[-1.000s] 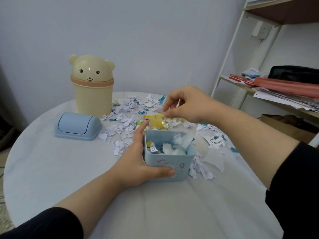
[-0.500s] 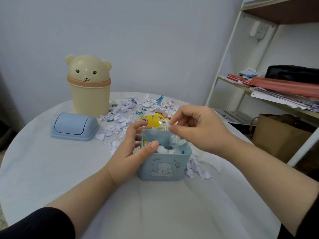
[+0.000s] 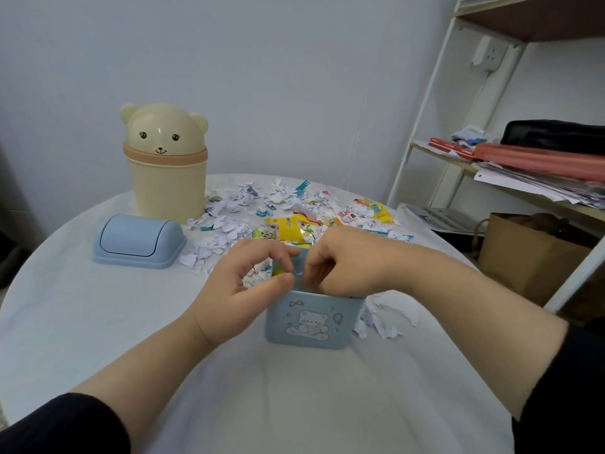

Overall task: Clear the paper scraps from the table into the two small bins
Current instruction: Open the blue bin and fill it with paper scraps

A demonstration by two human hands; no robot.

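Observation:
A small blue bin [image 3: 314,319] with a bear print stands open at the table's middle, with scraps inside. My left hand [image 3: 242,290] grips its left rim, thumb on the near edge and fingers curled over the far side. My right hand [image 3: 347,267] is sunk into the bin's mouth, its fingers curled down onto the scraps there and their tips hidden. Torn paper scraps [image 3: 262,204] and yellow wrappers [image 3: 291,229] are strewn behind the bin. A smaller heap of scraps [image 3: 383,319] lies right of it. A beige bear-shaped bin [image 3: 167,172] stands shut at the back left.
The blue bin's swing lid [image 3: 137,235] lies on the round white table [image 3: 98,322] in front of the bear bin. A white shelf unit [image 3: 523,178] with papers and folders stands on the right. A brown paper bag [image 3: 523,257] sits on the floor below it.
My right hand carried a pinched scrap from the pile to the blue bin and has dropped into its mouth. My left hand shifted from the bin's front wall up to its left rim.

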